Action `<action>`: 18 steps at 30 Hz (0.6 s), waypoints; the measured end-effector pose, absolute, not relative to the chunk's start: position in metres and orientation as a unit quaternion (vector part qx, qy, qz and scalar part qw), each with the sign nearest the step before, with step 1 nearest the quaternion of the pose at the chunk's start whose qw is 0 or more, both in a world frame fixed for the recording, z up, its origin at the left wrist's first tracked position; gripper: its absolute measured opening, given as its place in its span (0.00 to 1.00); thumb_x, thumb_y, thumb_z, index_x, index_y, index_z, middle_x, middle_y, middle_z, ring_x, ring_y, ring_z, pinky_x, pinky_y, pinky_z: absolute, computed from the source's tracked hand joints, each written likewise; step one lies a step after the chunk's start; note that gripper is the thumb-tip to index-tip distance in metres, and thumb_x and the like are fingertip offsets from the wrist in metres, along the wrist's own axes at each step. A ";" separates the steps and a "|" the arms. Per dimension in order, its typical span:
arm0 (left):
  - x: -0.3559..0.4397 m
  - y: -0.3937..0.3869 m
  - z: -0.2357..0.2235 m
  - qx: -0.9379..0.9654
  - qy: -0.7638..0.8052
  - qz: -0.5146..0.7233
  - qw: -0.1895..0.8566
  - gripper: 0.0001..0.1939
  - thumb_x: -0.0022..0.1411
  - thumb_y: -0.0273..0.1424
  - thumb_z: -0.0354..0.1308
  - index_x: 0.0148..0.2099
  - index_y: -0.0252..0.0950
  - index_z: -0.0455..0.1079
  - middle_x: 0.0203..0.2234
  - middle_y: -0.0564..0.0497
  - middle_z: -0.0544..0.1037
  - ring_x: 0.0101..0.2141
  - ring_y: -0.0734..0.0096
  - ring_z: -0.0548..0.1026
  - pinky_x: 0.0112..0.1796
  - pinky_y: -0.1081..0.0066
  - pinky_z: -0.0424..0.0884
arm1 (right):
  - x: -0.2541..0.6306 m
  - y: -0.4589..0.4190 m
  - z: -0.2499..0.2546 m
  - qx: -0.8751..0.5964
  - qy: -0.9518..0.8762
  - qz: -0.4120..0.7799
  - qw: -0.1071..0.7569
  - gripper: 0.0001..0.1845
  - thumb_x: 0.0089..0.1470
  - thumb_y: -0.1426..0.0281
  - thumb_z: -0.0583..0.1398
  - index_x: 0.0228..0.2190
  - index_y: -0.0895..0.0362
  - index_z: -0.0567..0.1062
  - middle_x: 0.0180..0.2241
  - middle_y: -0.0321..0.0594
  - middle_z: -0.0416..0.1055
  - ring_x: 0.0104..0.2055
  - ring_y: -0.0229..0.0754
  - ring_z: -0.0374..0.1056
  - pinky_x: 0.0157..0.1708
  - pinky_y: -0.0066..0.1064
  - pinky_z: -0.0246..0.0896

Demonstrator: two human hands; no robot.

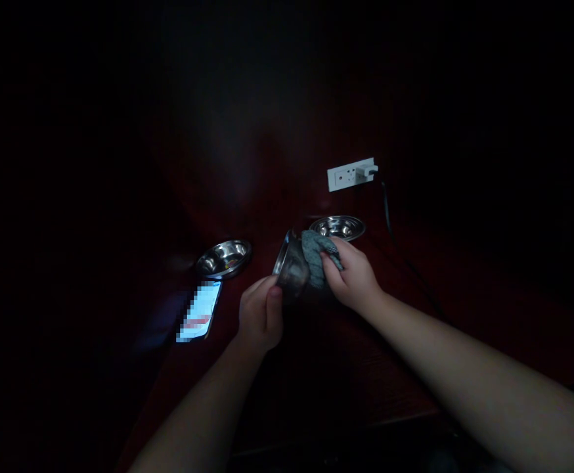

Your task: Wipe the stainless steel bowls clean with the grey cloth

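Observation:
My left hand (261, 312) grips the rim of a shiny metal bowl (293, 272), which is tipped on its side above the dark red table. A grey-green cloth (314, 259) is bunched in my right hand (353, 272), its fingers closed round it. The cloth presses against the outer bottom of the bowl. Just behind the cloth, a second metal bowl (337, 226) stands on the table, partly covered by my right hand and the cloth. To the left is a third metal bowl (224, 258) with something small and colourful inside, too small to name.
A lit phone (201, 312) lies left of my left hand, close to the third bowl. On the back wall is a white socket panel (343, 177) with a plug (367, 172) in it. A dark cable (386, 207) hangs down to the right. The surroundings are very dark.

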State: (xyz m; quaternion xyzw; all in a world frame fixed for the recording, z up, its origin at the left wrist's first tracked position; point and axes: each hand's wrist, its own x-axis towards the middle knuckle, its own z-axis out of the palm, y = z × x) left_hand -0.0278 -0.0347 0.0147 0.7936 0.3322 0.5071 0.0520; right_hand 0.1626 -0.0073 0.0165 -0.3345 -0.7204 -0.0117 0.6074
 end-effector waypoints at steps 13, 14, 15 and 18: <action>-0.018 -0.036 0.006 0.670 0.347 0.627 0.194 0.27 0.66 0.46 0.41 0.23 0.37 0.67 0.19 0.49 0.69 0.23 0.69 0.64 0.27 0.69 0.59 | 0.180 0.019 0.004 -0.436 -0.714 0.072 0.544 0.10 0.57 0.72 0.51 0.35 0.55 0.72 0.33 0.43 0.73 0.35 0.45 0.68 0.38 0.37 0.63; -0.016 -0.035 0.005 0.644 0.357 0.647 0.200 0.26 0.66 0.46 0.42 0.23 0.37 0.66 0.19 0.50 0.68 0.23 0.70 0.64 0.27 0.70 0.59 | 0.180 0.019 0.003 -0.442 -0.714 0.079 0.537 0.10 0.57 0.71 0.51 0.35 0.55 0.72 0.33 0.43 0.73 0.35 0.45 0.68 0.38 0.37 0.63; -0.015 -0.034 0.003 0.611 0.372 0.671 0.198 0.25 0.66 0.45 0.43 0.22 0.38 0.65 0.18 0.52 0.67 0.22 0.71 0.63 0.26 0.70 0.59 | 0.180 0.020 0.002 -0.448 -0.714 0.085 0.532 0.09 0.57 0.71 0.51 0.35 0.54 0.71 0.32 0.43 0.73 0.35 0.45 0.68 0.38 0.37 0.63; -0.012 -0.030 0.002 0.527 0.432 0.703 0.203 0.22 0.65 0.43 0.46 0.22 0.38 0.63 0.17 0.54 0.65 0.22 0.73 0.62 0.26 0.72 0.59 | 0.180 0.021 -0.001 -0.459 -0.715 0.095 0.518 0.08 0.57 0.71 0.51 0.33 0.54 0.71 0.31 0.42 0.72 0.33 0.44 0.67 0.37 0.36 0.62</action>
